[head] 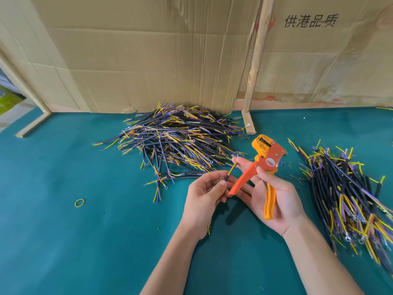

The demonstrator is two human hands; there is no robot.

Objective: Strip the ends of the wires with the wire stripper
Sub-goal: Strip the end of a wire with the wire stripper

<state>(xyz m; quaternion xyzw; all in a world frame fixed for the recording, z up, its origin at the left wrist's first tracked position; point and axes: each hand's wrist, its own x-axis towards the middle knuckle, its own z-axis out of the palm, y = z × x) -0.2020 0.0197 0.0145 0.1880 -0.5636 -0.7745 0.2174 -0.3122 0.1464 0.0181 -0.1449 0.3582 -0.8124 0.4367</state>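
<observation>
My left hand pinches a short black cable with yellow inner wires, its end pointing up toward my right fingertips. My right hand holds an orange and yellow wire stripper with the thumb across its body; the handles spread apart over my palm and the jaws point up and away. The cable end sits just left of the stripper, outside its jaws. My right index fingertip touches the tip of the yellow wires.
A large heap of black cables with yellow and blue wires lies behind my hands on the green table. A second pile lies at the right. A yellow rubber band lies at the left. Cardboard and a wooden post stand behind.
</observation>
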